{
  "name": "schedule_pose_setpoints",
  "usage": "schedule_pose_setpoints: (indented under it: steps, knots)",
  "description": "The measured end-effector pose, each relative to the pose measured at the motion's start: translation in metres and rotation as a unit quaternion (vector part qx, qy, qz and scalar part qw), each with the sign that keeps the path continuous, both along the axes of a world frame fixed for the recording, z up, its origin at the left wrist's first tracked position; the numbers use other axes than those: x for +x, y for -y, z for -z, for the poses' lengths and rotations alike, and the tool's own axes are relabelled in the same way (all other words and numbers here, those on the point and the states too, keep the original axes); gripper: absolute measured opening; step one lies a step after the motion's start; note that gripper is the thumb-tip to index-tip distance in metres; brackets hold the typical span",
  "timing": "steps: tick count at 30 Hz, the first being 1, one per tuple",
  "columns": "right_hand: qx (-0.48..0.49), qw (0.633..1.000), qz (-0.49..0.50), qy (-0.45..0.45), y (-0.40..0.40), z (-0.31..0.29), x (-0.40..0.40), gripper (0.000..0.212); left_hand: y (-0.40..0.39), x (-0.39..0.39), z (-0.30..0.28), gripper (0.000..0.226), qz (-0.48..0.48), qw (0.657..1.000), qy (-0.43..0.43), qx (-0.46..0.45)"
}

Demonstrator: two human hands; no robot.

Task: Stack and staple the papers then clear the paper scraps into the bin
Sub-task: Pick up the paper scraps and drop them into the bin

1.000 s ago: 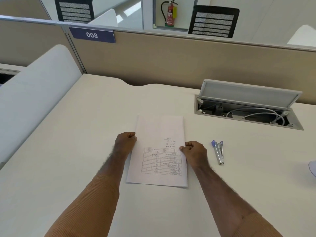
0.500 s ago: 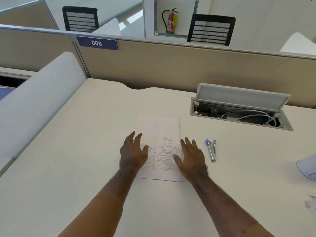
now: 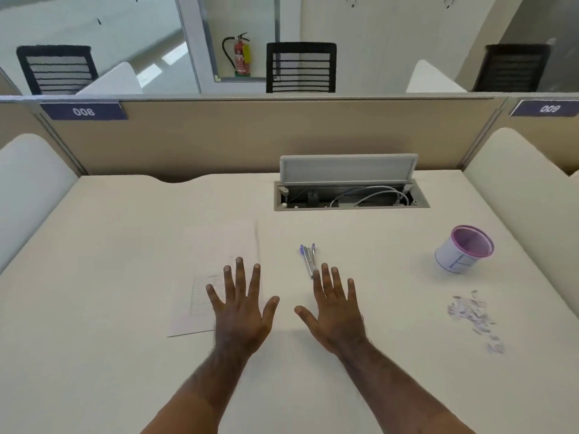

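Observation:
A stack of white papers [image 3: 206, 277] with a printed table lies flat on the desk, left of centre. My left hand [image 3: 241, 311] is spread open over the stack's right part, holding nothing. A small blue and silver stapler [image 3: 308, 260] lies to the right of the papers. My right hand [image 3: 336, 314] is open with fingers apart, its fingertips just below the stapler's near end. A pile of small paper scraps [image 3: 473, 314] lies at the right. Behind the scraps a small white bin [image 3: 463, 253] with a purple rim is tipped on its side.
An open cable hatch [image 3: 351, 189] with its lid raised and white cables inside is set into the desk [image 3: 109, 277] at the back. Beige partition walls close the desk at the back and white curved dividers [image 3: 28, 189] stand at both sides.
Both hands let go of the papers' edges, opened flat and shifted right. The view turned right, so the bin and scraps came into sight.

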State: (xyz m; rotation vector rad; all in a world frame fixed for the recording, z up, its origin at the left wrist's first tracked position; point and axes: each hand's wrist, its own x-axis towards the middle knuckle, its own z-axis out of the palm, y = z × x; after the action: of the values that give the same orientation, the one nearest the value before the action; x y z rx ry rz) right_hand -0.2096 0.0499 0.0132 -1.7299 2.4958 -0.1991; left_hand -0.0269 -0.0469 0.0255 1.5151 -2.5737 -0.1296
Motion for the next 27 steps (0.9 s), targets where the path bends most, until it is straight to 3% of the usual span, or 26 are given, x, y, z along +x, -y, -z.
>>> schedule_pose_setpoints:
  steps: [23, 27]
  knots:
    - [0.014, 0.965, 0.261, 0.006, -0.208, 0.024, -0.186, 0.088, -0.135, -0.242, 0.019, 0.078, 0.239, 0.968, 0.012, 0.078]
    - [0.012, 0.953, 0.301, 0.035, -0.231, 0.026, -0.210, 0.096, -0.150, -0.278, 0.017, 0.079, 0.270, 0.958, 0.026, 0.094]
